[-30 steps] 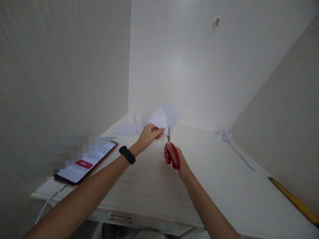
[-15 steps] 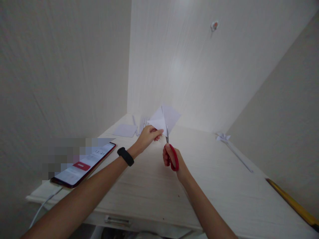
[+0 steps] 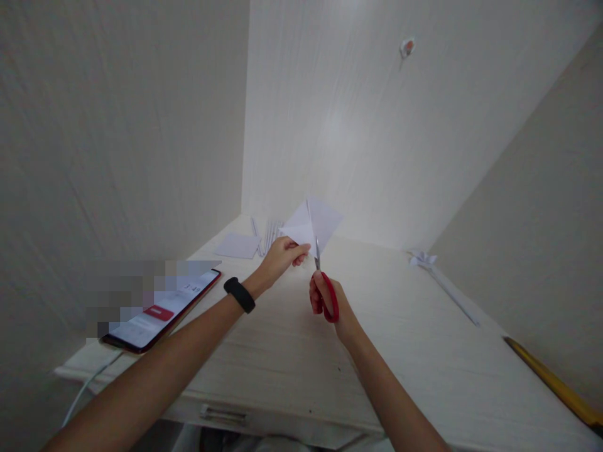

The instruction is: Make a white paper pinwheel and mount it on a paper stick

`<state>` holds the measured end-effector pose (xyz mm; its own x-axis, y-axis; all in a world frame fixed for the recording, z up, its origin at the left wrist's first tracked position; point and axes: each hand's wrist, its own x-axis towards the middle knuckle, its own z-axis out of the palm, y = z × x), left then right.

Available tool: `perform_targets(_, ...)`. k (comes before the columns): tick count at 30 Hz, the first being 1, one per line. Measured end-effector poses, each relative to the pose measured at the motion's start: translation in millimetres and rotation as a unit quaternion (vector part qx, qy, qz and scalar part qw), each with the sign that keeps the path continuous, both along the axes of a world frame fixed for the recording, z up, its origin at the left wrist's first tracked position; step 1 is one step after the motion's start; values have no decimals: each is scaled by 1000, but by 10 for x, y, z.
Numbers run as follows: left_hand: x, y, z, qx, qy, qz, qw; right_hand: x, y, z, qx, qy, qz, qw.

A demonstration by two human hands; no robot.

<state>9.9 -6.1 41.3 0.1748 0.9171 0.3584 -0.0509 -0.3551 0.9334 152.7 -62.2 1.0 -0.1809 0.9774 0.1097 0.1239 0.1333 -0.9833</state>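
Observation:
A white sheet of paper (image 3: 325, 216) with a slit in it is pinched at its near edge by my left hand (image 3: 286, 252), which wears a black wristband. My right hand (image 3: 330, 301) grips a pair of scissors (image 3: 335, 306) with red handles. Their metal blades point away from me and meet the paper's near corner, just right of my left fingertips. The paper is held up above the white table (image 3: 264, 351). How far the blades are apart is too small to tell.
Behind my left hand lie a flat paper piece (image 3: 238, 245) and several thin paper sticks (image 3: 271, 233). A phone (image 3: 164, 314) with a cable sits at the left. On the right are a paper pinwheel (image 3: 423, 258) on a stick and a yellow object (image 3: 551, 380) by the wall.
The view has shifted very slightly. Both hands, the paper and the scissors keep nearly the same positions.

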Motion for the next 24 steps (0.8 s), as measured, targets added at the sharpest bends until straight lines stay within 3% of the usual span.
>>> perform_targets(24,-8,-28,20,-4,-9,-5,1000,4,8,-17,0,-12,0,1000)
